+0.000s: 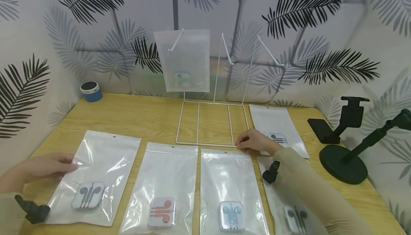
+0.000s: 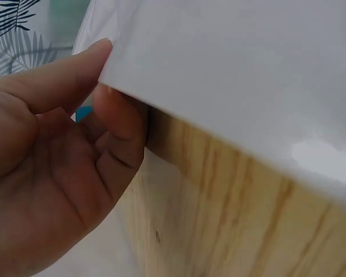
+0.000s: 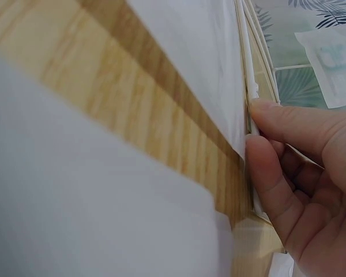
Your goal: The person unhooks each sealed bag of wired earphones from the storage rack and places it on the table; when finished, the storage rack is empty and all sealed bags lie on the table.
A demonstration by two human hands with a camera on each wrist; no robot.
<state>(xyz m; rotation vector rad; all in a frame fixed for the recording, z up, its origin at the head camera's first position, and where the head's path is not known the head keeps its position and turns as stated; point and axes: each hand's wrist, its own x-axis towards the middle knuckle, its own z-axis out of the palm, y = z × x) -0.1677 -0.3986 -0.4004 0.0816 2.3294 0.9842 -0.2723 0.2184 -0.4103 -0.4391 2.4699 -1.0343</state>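
Observation:
At the left, my left hand (image 1: 52,165) pinches the side edge of a white zip bag (image 1: 107,163) holding boxed grey earphones (image 1: 88,195). In the left wrist view, the thumb lies over the bag's edge (image 2: 230,75) and curled fingers sit below it. My right hand (image 1: 258,140) pinches the front right corner of a white wire display rack (image 1: 205,144); the right wrist view shows thumb and forefinger on the wire. From one rack hook hangs another bag (image 1: 187,58) with boxed earphones showing faintly; the other two hooks (image 1: 227,49) carry nothing.
More bags lie in front: one with pink earphones (image 1: 162,211), one with pale blue (image 1: 232,215), and one (image 1: 276,192) partly under my right sleeve. Another bag (image 1: 273,117) lies right of the rack. A black phone stand (image 1: 351,115), dark round-based stand (image 1: 343,163) and blue cylinder (image 1: 91,94) stand around.

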